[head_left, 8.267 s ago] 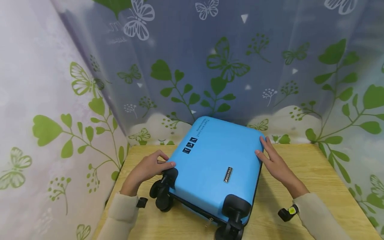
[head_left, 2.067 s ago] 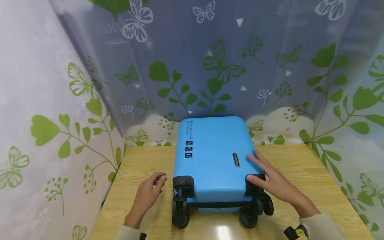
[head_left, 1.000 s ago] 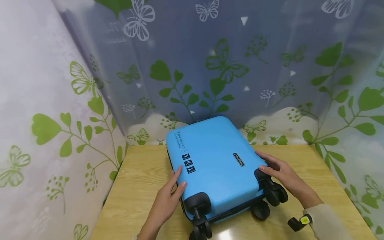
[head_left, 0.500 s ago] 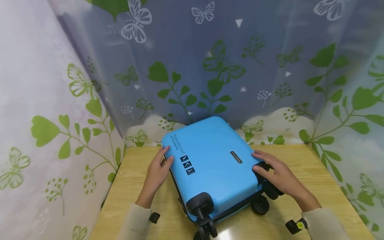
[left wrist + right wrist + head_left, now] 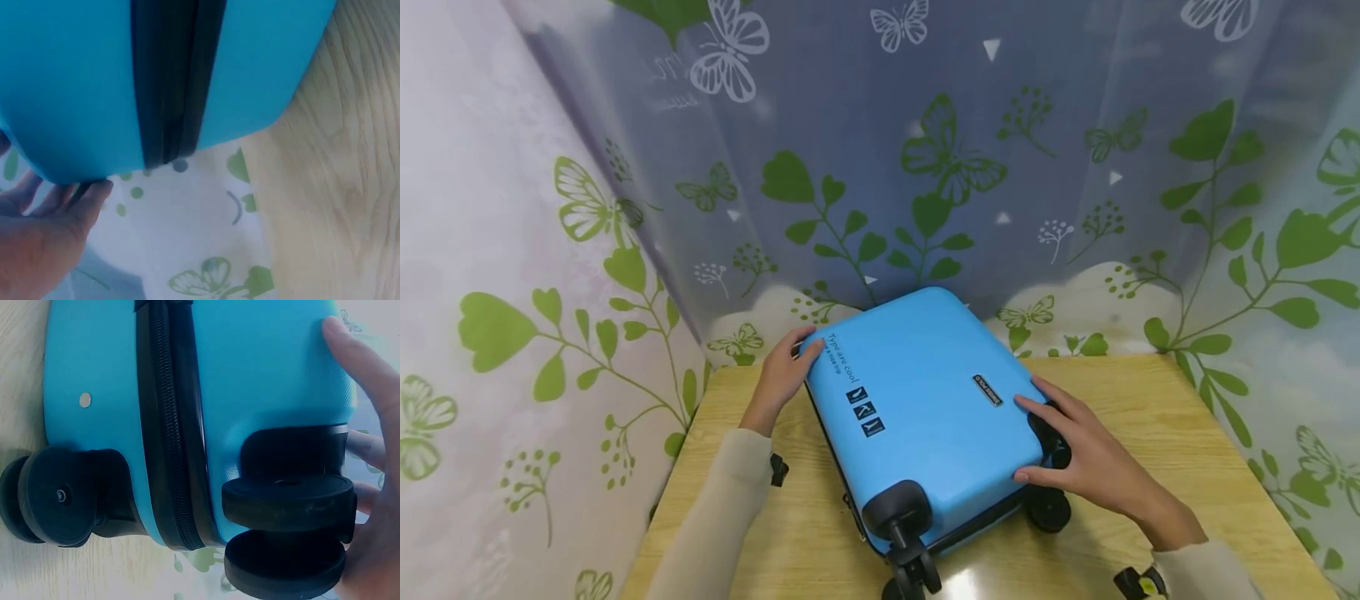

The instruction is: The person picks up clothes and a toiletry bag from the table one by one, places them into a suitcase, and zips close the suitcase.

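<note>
A light blue hard-shell suitcase lies flat on the wooden table, turned askew, its wheel end toward me. My left hand holds its far left corner, thumb on the top shell and fingers bent over the side, as the left wrist view also shows. Over the near right corner spreads my right hand, fingers fairly straight on the shell and thumb touching the front edge. That hand partly hides a black corner wheel, plain in the right wrist view. Another black wheel sticks out at the near left corner. The zip is closed.
The light wooden table extends left and right of the suitcase. A blue patterned curtain hangs just behind it. A pale leaf-printed curtain stands on the left, and a similar one on the right.
The suitcase has turned counterclockwise from its straight position about two seconds ago. My left hand has slid to the far left corner. My right thumb has shifted from the wheel housing to the front edge.
</note>
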Demonstrator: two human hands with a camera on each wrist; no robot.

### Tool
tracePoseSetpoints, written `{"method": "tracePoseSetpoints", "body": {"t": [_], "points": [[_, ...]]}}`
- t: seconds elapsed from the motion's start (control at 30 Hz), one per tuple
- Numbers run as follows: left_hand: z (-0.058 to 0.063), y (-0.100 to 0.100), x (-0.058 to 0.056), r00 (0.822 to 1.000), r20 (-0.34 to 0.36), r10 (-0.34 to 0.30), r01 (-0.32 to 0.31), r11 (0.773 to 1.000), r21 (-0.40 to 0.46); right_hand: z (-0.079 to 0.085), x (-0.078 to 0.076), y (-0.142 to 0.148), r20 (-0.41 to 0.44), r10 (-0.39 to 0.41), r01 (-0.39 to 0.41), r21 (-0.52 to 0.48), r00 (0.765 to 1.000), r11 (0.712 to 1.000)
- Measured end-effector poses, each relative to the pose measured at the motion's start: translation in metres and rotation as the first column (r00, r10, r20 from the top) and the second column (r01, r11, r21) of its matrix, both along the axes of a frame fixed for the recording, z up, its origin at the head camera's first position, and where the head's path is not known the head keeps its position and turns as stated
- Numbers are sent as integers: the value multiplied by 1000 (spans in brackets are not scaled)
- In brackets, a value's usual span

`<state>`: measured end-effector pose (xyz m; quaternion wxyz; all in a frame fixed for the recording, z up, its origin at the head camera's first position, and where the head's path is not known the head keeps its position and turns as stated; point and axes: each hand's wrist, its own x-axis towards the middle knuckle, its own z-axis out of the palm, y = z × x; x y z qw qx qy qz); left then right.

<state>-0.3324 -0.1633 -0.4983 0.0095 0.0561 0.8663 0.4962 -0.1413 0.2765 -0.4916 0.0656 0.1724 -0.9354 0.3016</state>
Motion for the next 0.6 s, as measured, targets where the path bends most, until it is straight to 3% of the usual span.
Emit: {"method": "tracePoseSetpoints", "body": {"t": [0.13,0.27,0.47,0.6], "points": [[-3,-5,-5,999,52,-15,15,1000,5,-2,-1,0,-3,-4,4,10,1000,1000],[-6,-11,-3,998,53,-20,19,1000,23,-3,-4,1,-10,-2,2,7,1000,1000],[-8,-21,13,999,49,-5,3,998,56,-1,-8,7,-26,-1,1,-30,1000,1000],[-11,-24,25,999,31,-8,5,998,69,2,-10,14,12,-14,15,-68,1000,998]]}}
